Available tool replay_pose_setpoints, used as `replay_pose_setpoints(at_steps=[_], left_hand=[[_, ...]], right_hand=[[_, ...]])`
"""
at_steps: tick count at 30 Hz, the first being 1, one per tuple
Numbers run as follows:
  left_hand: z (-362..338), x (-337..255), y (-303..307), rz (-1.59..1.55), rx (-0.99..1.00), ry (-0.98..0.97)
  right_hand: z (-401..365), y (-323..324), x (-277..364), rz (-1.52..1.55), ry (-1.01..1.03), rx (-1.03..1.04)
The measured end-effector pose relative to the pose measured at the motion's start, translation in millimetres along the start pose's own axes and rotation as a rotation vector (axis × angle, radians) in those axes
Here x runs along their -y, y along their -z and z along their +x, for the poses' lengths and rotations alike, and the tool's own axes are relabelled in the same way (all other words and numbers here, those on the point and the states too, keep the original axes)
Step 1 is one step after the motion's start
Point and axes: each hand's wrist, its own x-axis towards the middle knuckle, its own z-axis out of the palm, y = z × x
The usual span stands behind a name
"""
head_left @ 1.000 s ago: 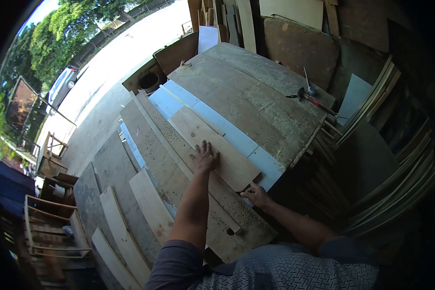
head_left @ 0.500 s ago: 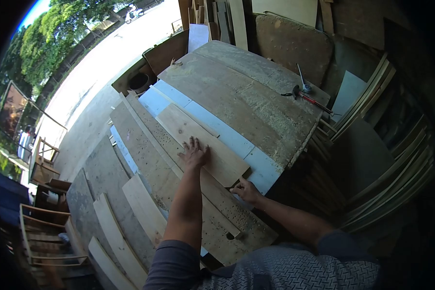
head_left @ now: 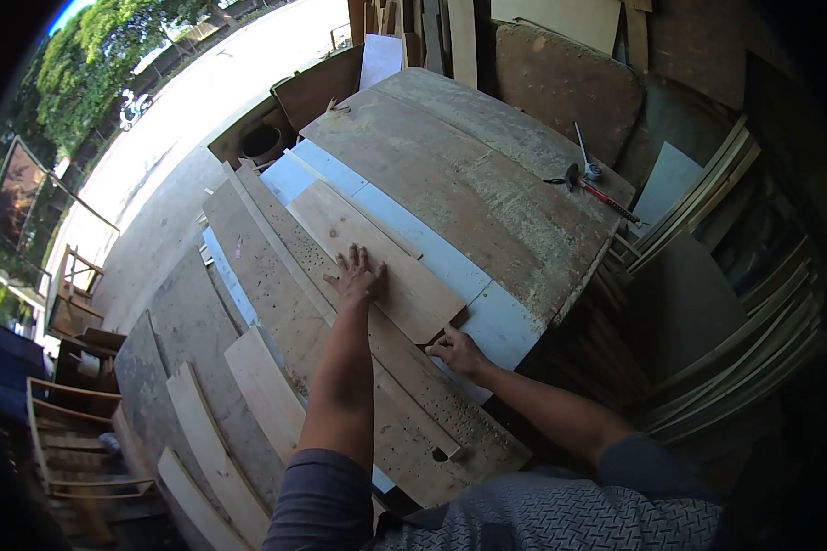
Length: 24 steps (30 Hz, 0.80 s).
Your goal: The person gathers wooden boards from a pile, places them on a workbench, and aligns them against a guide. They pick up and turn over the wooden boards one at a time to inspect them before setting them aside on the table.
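Note:
A pale wooden board lies flat on the workbench, along a light blue-white strip. Palm down with fingers spread, my left hand presses on the board's near long edge, around its middle. My right hand is at the board's end closest to me, fingers bent and the index finger against the end corner; its grip is partly hidden. A long narrow batten runs beside the board on my side. On the far side, a thin wooden strip lies against it.
Several more boards, such as a curved one, lie on the bench to the left. A red-handled tool rests on the dusty far panel. Stacked strips stand at right. An open road lies beyond.
The board has slid a little lengthwise, away from me, with both hands moving along with it. The thin strip behind it has stayed put. A motorbike on the road has moved left.

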Motion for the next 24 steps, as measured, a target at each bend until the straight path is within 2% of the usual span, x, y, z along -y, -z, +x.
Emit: replay_pose_setpoints(at_steps=[3, 24], left_hand=[[7, 4, 4, -0.006, -0.002, 0.001], [61, 34, 21, -0.022, -0.02, 0.037]], right_hand=[[16, -4, -14, -0.011, 0.024, -0.008], [62, -22, 26, 0.023, 0.011, 0.028]])
